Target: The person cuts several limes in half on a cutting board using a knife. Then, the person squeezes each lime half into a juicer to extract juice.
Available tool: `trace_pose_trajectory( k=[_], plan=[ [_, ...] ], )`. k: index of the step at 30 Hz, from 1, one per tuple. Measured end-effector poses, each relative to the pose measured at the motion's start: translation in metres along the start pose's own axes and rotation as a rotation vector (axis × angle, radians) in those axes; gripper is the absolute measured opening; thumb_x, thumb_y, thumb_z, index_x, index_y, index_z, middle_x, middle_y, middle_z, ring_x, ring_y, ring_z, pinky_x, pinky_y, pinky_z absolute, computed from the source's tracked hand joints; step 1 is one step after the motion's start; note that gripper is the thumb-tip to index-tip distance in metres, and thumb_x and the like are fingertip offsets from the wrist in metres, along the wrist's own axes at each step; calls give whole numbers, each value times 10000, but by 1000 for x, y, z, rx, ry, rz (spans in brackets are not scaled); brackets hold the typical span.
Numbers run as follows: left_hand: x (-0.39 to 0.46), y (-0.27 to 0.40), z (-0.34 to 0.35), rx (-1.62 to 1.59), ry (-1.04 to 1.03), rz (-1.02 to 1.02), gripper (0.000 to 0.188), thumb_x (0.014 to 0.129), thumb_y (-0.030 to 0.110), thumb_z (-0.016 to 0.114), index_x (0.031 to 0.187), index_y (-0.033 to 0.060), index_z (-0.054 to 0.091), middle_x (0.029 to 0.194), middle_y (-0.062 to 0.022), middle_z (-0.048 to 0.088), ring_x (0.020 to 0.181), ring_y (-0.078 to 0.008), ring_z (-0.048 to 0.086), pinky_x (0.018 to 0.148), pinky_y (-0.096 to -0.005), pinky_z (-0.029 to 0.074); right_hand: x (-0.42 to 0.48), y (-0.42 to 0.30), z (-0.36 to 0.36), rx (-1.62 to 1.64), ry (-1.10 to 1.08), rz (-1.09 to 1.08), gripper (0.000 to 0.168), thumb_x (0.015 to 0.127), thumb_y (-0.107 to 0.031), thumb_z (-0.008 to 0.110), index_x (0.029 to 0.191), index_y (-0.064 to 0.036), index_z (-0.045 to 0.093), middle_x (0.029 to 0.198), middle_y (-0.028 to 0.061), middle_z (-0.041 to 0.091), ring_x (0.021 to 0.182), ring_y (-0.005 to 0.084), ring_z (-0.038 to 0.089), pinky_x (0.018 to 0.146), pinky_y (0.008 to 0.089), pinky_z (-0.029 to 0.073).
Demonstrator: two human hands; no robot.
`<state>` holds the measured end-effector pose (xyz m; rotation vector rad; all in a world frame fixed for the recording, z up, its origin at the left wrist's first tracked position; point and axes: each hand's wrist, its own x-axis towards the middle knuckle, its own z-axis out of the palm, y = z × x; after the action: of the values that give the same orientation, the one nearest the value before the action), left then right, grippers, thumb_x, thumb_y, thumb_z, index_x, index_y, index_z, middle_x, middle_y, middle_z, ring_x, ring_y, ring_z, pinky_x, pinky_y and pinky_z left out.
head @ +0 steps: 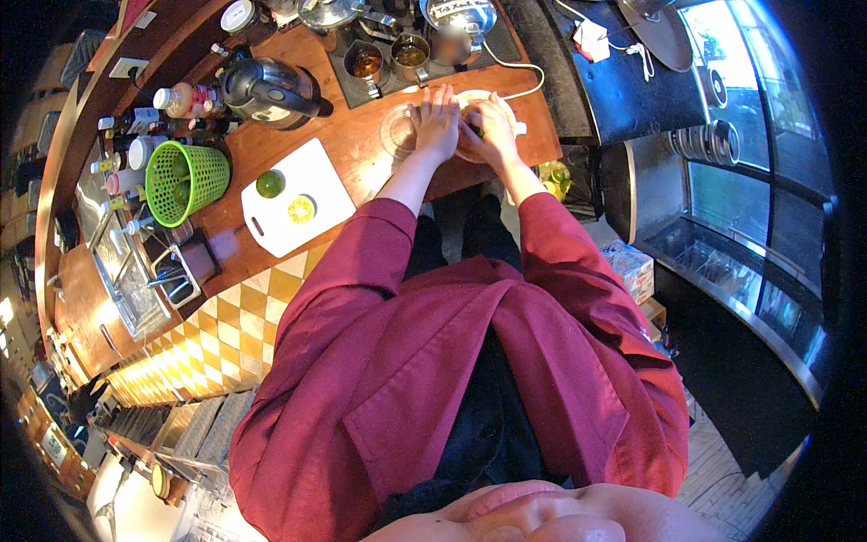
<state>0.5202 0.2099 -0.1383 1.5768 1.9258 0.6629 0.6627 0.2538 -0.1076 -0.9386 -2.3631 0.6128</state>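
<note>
My right hand (493, 129) grips a green citrus fruit (477, 130) over what looks like a round corded juicer (467, 153); the fruit is mostly hidden by the fingers. Flat and palm down, my left hand (437, 127) lies against the juicer's left side, fingers extended. A clear round lid or dish (395, 130) sits on the wooden counter just left of it. On a white cutting board (308, 169) rest a green citrus fruit (269, 183) and a cut half (301, 209), its yellow flesh facing up.
A green plastic basket (193, 179) holding green fruit stands left of the board. Behind are an electric kettle (271, 91), several bottles (183, 100) and two metal pitchers (410, 54) on a dark mat (379, 91). A white cord (535, 68) crosses the counter's right end.
</note>
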Motion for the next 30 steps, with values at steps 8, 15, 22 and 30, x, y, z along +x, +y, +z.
trace_pose_trajectory(
  k=[8, 15, 22, 30],
  plan=[
    [-1, -1, 0, -34, 6, 1, 638, 1006, 479, 50, 1489, 114, 252, 1560, -39, 214, 1460, -294, 63, 1142, -551, -81, 3, -8, -1, 21, 193, 25, 254, 761, -209, 728, 940, -68, 615, 1049, 127, 614, 1039, 340, 568, 1062, 549, 325],
    [-1, 1, -2, -63, 5, -7, 629, 1008, 469, 51, 1488, 115, 251, 1559, -39, 215, 1459, -300, 65, 1139, -563, -79, 1, -7, -2, -39, 123, -72, 219, 743, -164, 720, 911, -58, 628, 942, 118, 625, 951, 356, 584, 1023, 501, 379],
    [1, -7, 5, -14, 31, 29, 600, 1016, 446, 77, 1486, 116, 250, 1558, -41, 216, 1455, -309, 82, 1131, -591, -61, 6, -5, 6, 7, 186, -133, 139, 698, -137, 729, 789, -60, 656, 854, 106, 635, 884, 320, 610, 999, 496, 413],
    [1, -8, 5, -54, 26, 33, 615, 1013, 454, 67, 1479, 109, 271, 1554, -46, 228, 1454, -314, 85, 1134, -580, -62, 6, -4, 7, 75, 142, -20, 202, 679, -178, 761, 813, -60, 667, 836, 111, 639, 838, 322, 625, 1048, 530, 381]
  ],
)
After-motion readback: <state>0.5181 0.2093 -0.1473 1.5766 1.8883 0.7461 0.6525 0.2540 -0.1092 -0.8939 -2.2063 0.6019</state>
